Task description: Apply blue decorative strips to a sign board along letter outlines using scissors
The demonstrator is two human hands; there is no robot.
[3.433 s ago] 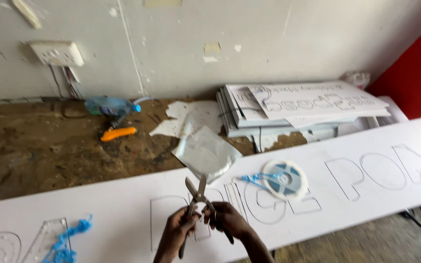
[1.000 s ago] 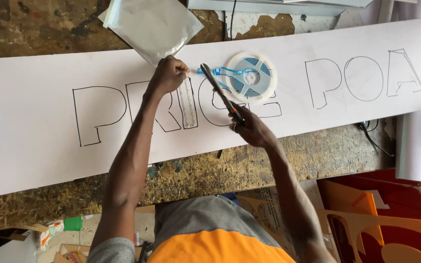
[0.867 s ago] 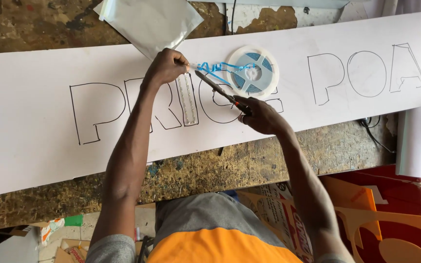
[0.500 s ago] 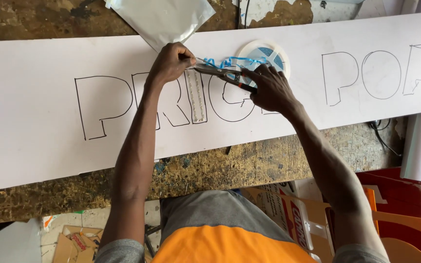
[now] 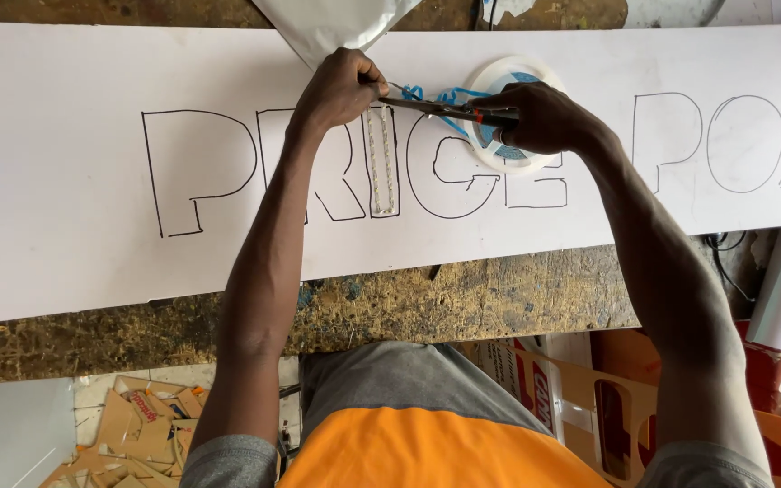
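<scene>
Across the upper half of the frame lies a long white board [image 5: 65,181] with outlined letters, where the right hand [image 5: 544,117], closed around the scissors [image 5: 445,108], sits over a white reel [image 5: 508,154] at upper centre, and the left hand [image 5: 341,86] pinches the thin strip [image 5: 381,163] by the blade tips.

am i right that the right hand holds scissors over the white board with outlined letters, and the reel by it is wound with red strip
Not quite. The head view shows the reel wound with blue strip, not red. The rest holds: the right hand holds scissors over the white board with outlined letters.
</scene>
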